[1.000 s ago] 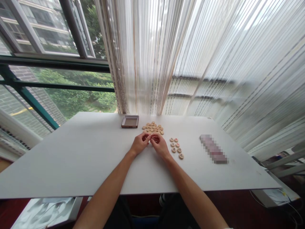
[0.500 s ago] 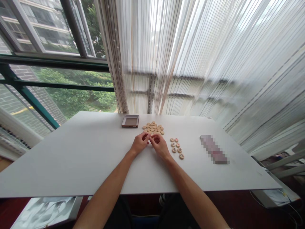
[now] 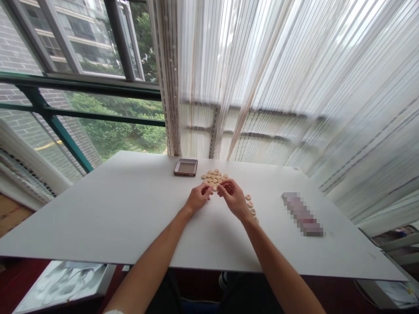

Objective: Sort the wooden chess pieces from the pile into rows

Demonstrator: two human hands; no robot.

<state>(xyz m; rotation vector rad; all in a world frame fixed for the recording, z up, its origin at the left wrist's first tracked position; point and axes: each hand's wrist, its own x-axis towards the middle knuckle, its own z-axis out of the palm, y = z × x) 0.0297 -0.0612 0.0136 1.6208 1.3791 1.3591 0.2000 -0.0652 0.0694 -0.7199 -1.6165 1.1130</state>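
Both of my hands are in front of a cluster of round, pale wooden Chinese chess pieces [image 3: 214, 176] on the white table. My left hand [image 3: 198, 197] is closed, its fingers curled and its thumb near them at the cluster's front left edge. A little to the right, my right hand [image 3: 231, 195] has thumb and forefinger pinched beside the nearest pieces. Whatever lies in either set of fingertips is too small and hidden to make out. More pieces with marked faces [image 3: 250, 204] lie right of my right hand, which partly covers that group.
An open shallow box [image 3: 185, 168] stands at the table's back edge, left of the cluster. On the right lies a blurred, pixelated flat object [image 3: 303, 214]. Striped sheer curtains [image 3: 262, 87] hang behind the white table [image 3: 131, 209]; a window is at left.
My hands have moved apart, the right one shifting right and now covering part of the marked pieces. The whole view has turned slightly to the left.
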